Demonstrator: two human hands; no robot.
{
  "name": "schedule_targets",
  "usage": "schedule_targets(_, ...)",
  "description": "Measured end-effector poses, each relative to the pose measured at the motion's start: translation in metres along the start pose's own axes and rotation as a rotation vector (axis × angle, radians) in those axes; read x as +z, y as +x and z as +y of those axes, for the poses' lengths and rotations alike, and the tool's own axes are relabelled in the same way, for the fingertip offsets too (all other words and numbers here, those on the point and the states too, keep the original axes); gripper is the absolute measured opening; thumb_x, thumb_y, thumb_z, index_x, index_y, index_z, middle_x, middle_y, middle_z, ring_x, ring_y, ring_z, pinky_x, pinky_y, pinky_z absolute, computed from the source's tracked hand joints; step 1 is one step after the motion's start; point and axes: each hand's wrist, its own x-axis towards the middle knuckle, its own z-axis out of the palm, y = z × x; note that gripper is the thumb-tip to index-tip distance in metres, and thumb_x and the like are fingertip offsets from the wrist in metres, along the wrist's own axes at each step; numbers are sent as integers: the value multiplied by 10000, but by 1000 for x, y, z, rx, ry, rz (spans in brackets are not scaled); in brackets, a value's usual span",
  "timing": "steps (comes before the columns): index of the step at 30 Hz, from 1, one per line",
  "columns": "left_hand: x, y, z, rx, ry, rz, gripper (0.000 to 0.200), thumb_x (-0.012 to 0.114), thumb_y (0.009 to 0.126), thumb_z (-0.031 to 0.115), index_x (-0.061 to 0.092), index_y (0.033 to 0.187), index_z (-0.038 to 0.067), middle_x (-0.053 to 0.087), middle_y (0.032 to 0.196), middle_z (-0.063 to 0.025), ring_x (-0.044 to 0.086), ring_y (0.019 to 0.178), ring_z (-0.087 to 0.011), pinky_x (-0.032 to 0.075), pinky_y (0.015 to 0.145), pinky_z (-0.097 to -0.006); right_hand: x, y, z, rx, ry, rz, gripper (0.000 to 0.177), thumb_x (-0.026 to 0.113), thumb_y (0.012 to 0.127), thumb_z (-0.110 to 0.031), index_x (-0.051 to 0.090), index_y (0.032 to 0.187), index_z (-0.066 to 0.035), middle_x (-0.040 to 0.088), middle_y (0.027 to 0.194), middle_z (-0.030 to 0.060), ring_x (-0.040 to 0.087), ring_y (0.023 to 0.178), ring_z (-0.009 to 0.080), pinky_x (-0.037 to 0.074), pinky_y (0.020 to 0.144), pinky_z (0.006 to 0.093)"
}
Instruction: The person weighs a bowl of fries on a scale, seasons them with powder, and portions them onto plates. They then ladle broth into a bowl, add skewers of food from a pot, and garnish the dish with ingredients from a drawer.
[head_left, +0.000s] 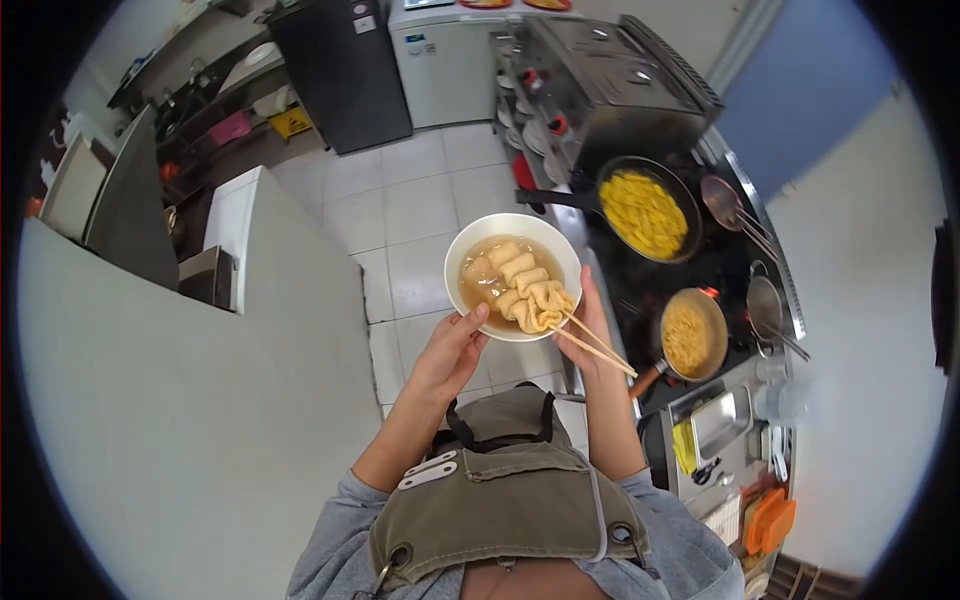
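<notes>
Held out in front of me between both hands is a white bowl [456, 250] of clear brownish broth. In it lie folded, pale-tan fish cake skewers [518, 275], their wooden sticks [597, 352] jutting over the rim toward the lower right. My left hand [452, 352] grips the near-left rim, thumb on the edge. On the right side, my right hand [590, 330] supports the bowl, its fingers partly hidden behind the bowl and sticks.
To the right, a black stove holds a frying pan [690, 205] of yellow food and a smaller pan [718, 325] of noodle-like food. Strainers [765, 300] lie beside them. A white half wall [230, 400] stands left; tiled floor [415, 265] runs ahead toward a dark fridge [340, 75].
</notes>
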Motion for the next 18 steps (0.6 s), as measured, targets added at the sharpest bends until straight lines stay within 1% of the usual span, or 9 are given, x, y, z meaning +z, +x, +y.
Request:
schedule_targets(2, -20, 3, 26, 44, -77, 56, 470, 628, 821, 202, 415, 1140, -71, 525, 1128, -104, 470, 1080, -135, 342, 980, -262, 12, 32, 17, 93, -58, -15, 601, 442, 890, -445, 283, 1298, -33, 452, 1223, 172, 502, 1102, 236, 452, 909, 338)
schedule_targets(3, -31, 7, 37, 56, -73, 70, 481, 625, 823, 215, 413, 1146, -72, 520, 1141, -102, 469, 1080, -134, 341, 980, -265, 26, 46, 21, 106, -96, 13, 571, 441, 892, -437, 287, 1280, -49, 453, 1212, 146, 512, 1088, 222, 463, 899, 325)
schedule_targets(4, -41, 12, 49, 67, -80, 83, 481, 625, 823, 215, 413, 1146, -72, 520, 1141, -102, 469, 1080, -134, 341, 980, -265, 35, 64, 29, 122, -100, 5, 571, 441, 892, -437, 287, 1280, -49, 453, 1212, 146, 512, 1088, 222, 463, 899, 325)
schedule_targets(6, -58, 25, 74, 108, -88, 97, 506, 618, 828, 238, 402, 1162, -75, 510, 1163, -103, 462, 1092, -139, 333, 986, -273, 50, 101, 40, 40, -227, 31, 586, 459, 880, -445, 345, 1261, -15, 477, 1204, 165, 530, 1067, 248, 477, 861, 355)
schedule_targets(10, -88, 60, 130, 172, -107, 134, 538, 612, 831, 256, 384, 1190, -73, 496, 1190, -107, 451, 1111, -149, 315, 994, -281, 80, 182, 59, 48, -299, 69, 629, 481, 865, -450, 309, 1280, -9, 448, 1230, 171, 515, 1086, 252, 450, 898, 362)
schedule_targets(12, -109, 85, 159, 202, -111, 104, 563, 613, 829, 262, 369, 1212, -69, 483, 1212, -115, 434, 1138, -160, 296, 1005, -290, 98, 224, 65, 67, -342, 39, 659, 478, 859, -468, 292, 1291, -6, 446, 1231, 171, 506, 1098, 254, 432, 917, 373)
schedule_targets(14, -124, 108, 192, 241, -118, 118, 574, 619, 824, 257, 360, 1220, -67, 476, 1221, -117, 427, 1147, -163, 290, 1009, -297, 111, 272, 70, 102, -300, -85, 483, 425, 899, -407, 327, 1224, -64, 388, 1216, 103, 374, 1177, 198, 347, 970, 380)
schedule_targets(16, -138, 133, 226, 289, -130, 138, 586, 625, 819, 253, 351, 1228, -64, 470, 1230, -119, 421, 1156, -166, 284, 1013, -303, 128, 322, 76, 119, -318, -111, 488, 427, 897, -402, 322, 1229, -61, 393, 1210, 105, 382, 1170, 202, 355, 962, 385)
schedule_targets(18, -155, 159, 262, 281, -135, 170, 610, 638, 809, 240, 330, 1238, -66, 458, 1241, -120, 412, 1169, -174, 281, 1017, -311, 147, 374, 83, 106, -337, -104, 497, 430, 892, -391, 313, 1240, -55, 403, 1198, 108, 398, 1156, 211, 371, 947, 395)
